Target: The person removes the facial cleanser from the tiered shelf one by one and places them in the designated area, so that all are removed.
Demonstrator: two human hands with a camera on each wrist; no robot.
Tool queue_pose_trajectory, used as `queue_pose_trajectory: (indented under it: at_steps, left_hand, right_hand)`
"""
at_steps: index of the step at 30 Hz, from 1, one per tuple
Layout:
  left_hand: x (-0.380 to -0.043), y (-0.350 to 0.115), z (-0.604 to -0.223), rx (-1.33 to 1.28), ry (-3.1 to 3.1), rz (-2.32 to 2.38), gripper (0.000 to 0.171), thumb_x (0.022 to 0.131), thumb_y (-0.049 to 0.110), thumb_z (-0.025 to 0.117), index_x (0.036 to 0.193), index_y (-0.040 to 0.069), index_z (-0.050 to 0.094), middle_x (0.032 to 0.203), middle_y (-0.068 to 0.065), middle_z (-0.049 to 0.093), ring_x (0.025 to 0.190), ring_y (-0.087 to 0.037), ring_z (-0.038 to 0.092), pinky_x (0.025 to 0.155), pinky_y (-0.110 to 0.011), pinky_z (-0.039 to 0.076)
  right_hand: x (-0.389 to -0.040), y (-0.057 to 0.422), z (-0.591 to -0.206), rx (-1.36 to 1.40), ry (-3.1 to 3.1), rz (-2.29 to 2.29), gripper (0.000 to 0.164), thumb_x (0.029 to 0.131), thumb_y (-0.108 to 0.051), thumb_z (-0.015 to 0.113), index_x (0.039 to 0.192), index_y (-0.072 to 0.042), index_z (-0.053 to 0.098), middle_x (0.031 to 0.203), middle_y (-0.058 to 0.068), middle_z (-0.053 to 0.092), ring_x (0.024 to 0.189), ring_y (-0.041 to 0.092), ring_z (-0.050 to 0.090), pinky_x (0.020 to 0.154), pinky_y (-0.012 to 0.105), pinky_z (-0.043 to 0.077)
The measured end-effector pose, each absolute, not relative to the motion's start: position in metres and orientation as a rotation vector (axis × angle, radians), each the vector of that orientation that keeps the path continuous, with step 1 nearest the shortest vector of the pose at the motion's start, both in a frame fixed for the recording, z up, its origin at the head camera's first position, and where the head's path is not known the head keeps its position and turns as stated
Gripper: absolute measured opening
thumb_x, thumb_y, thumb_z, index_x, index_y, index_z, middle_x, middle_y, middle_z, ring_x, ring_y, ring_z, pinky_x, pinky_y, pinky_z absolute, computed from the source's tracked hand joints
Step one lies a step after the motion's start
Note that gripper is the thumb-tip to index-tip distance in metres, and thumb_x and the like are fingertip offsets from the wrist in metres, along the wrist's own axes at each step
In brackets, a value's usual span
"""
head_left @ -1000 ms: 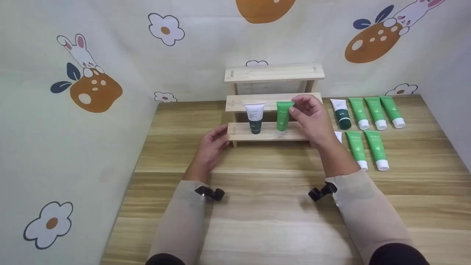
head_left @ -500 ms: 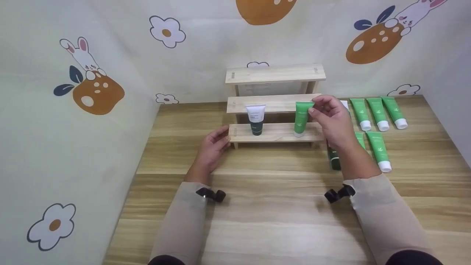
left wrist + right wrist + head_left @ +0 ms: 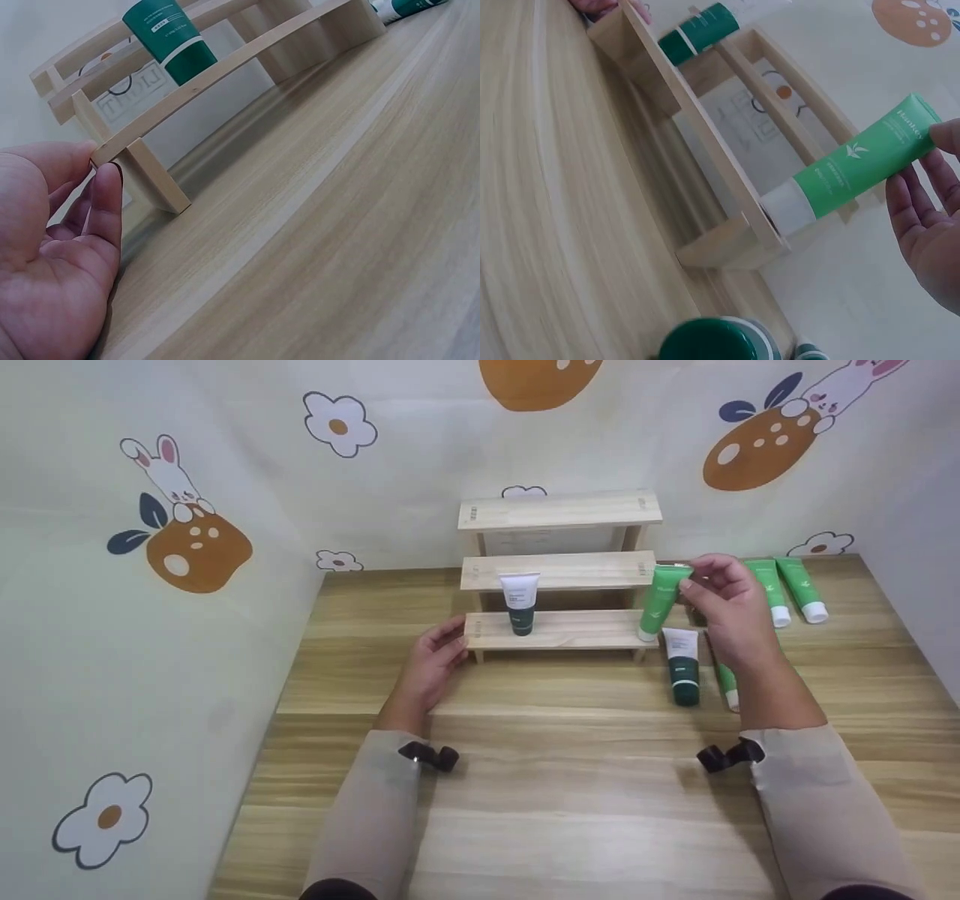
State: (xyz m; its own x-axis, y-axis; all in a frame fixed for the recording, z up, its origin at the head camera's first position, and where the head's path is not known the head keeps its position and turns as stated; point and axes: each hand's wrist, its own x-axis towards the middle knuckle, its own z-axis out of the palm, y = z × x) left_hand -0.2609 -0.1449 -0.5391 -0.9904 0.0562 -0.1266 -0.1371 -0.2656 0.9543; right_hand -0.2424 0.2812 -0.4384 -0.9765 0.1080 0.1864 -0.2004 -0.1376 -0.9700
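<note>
My right hand (image 3: 739, 619) pinches the flat crimped end of a green squeeze tube (image 3: 661, 601) with a white cap. The tube leans, cap down, at the right end of the lowest tier of a three-tier wooden display rack (image 3: 577, 630). In the right wrist view, the white cap (image 3: 789, 206) lies over that tier's end; I cannot tell whether it touches the wood. My left hand (image 3: 435, 664) grips the rack's lower left corner, thumb above and fingers below in the left wrist view. A white and dark green tube (image 3: 521, 604) stands upright on its cap, left of centre on the same tier.
Right of the rack, another white and dark green tube (image 3: 682, 667) lies on the wood-grain table (image 3: 525, 795). Several green tubes lie beyond it, including one at far right (image 3: 802, 589); my right hand and forearm partly cover others. A patterned wall sheet (image 3: 405, 495) rises behind.
My right hand has moved right along the lowest tier with the green tube, from near its middle to its right end. The tube now tilts. My left hand stays on the rack.
</note>
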Motion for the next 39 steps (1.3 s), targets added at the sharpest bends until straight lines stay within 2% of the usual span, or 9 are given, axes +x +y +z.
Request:
queue_pose_trajectory:
  at_steps: [6,12,14,24,30,33,39]
  left_hand:
    - [-0.262,-0.145,-0.54,-0.102,1.821,2.413,0.045,0.101,-0.006,0.064,0.146,-0.001,0.06,0.133,-0.006,0.065,0.099,-0.011,0.065,0.08,-0.02,0.059]
    - [-0.261,-0.146,-0.539,-0.102,1.838,2.4,0.045,0.101,-0.006,0.064,0.146,0.0,0.061,0.139,-0.009,0.064,0.101,-0.012,0.066,0.082,-0.02,0.059]
    - [-0.261,-0.146,-0.539,-0.101,1.846,2.396,0.045,0.101,-0.005,0.064,0.146,0.001,0.061,0.14,-0.01,0.064,0.101,-0.012,0.067,0.082,-0.021,0.059]
    - [-0.261,-0.145,-0.542,-0.112,1.786,2.434,0.045,0.102,-0.007,0.062,0.147,-0.002,0.059,0.132,-0.005,0.065,0.099,-0.013,0.064,0.081,-0.02,0.057]
    - [-0.262,-0.145,-0.541,-0.104,1.78,2.442,0.045,0.101,-0.007,0.062,0.146,-0.002,0.059,0.134,-0.007,0.065,0.1,-0.013,0.065,0.081,-0.02,0.058]
    - [-0.261,-0.145,-0.541,-0.104,1.784,2.435,0.046,0.101,-0.007,0.062,0.147,-0.002,0.058,0.135,-0.008,0.064,0.1,-0.013,0.065,0.081,-0.02,0.057]
    - [-0.261,-0.146,-0.541,-0.106,1.776,2.434,0.047,0.101,-0.007,0.062,0.148,-0.001,0.058,0.135,-0.008,0.064,0.102,-0.013,0.065,0.082,-0.02,0.058]
  right_hand:
    - [-0.241,0.297,-0.437,0.049,-1.837,2.253,0.03,0.1,-0.004,0.073,0.129,-0.001,0.065,0.108,0.0,0.068,0.101,0.015,0.066,0.088,0.02,0.061]
    - [-0.238,0.315,-0.437,-0.006,-1.719,2.286,0.028,0.1,-0.002,0.072,0.127,-0.002,0.066,0.106,0.001,0.066,0.093,0.015,0.066,0.077,0.019,0.059]
    - [-0.238,0.321,-0.439,-0.013,-1.66,2.297,0.027,0.1,0.0,0.071,0.126,-0.002,0.066,0.106,0.001,0.066,0.094,0.015,0.065,0.079,0.021,0.06]
    - [-0.238,0.349,-0.448,-0.052,-1.402,2.303,0.021,0.096,0.009,0.072,0.116,0.005,0.07,0.096,0.006,0.063,0.079,0.015,0.058,0.063,0.02,0.054]
    - [-0.237,0.367,-0.452,-0.115,-1.366,2.284,0.025,0.097,0.005,0.072,0.121,0.004,0.069,0.102,0.006,0.067,0.085,0.014,0.061,0.068,0.02,0.059]
    - [-0.237,0.378,-0.455,-0.185,-1.384,2.253,0.027,0.097,0.001,0.074,0.124,0.002,0.069,0.106,0.004,0.069,0.089,0.013,0.06,0.069,0.018,0.056]
    - [-0.236,0.398,-0.462,-0.328,-1.377,2.247,0.027,0.098,-0.001,0.074,0.125,-0.002,0.069,0.105,0.002,0.063,0.091,0.013,0.055,0.067,0.018,0.052]
